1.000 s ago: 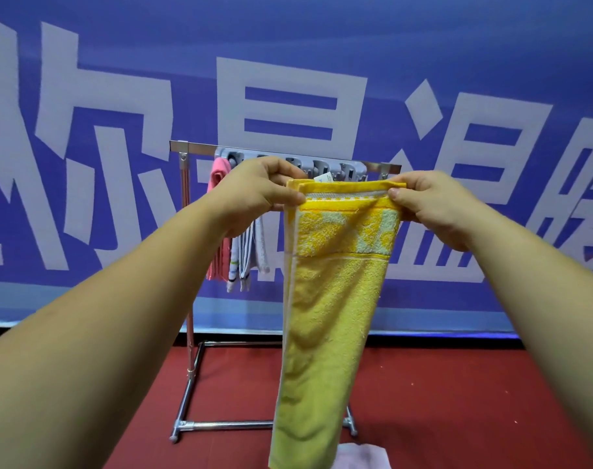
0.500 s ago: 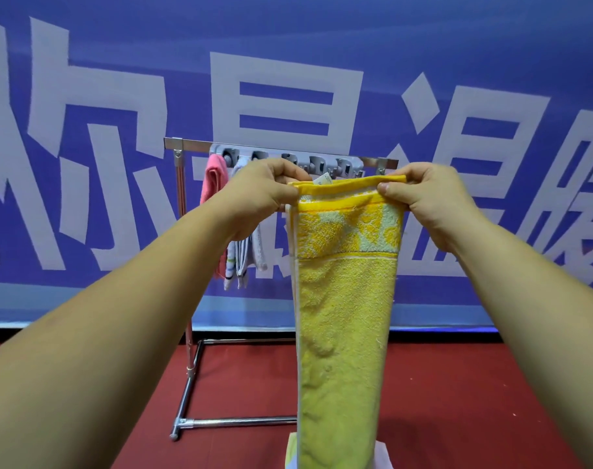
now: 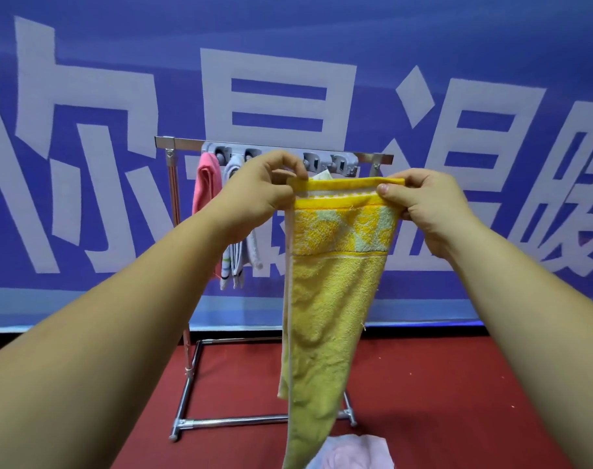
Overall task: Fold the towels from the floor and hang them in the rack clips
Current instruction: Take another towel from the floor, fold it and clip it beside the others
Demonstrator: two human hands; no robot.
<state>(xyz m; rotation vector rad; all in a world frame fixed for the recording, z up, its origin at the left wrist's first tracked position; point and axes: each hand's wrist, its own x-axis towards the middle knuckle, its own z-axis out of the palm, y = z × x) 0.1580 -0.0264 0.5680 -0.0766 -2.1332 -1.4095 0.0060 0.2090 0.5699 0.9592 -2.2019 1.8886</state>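
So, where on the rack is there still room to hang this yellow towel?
The two clips on the right show bare, between the left hand and the right end of the rack. The left end is crowded: a pink towel and a white towel hang side by side there.

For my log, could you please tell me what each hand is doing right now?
Left hand: pinches the yellow towel at one top corner.
Right hand: pinches the other top corner.
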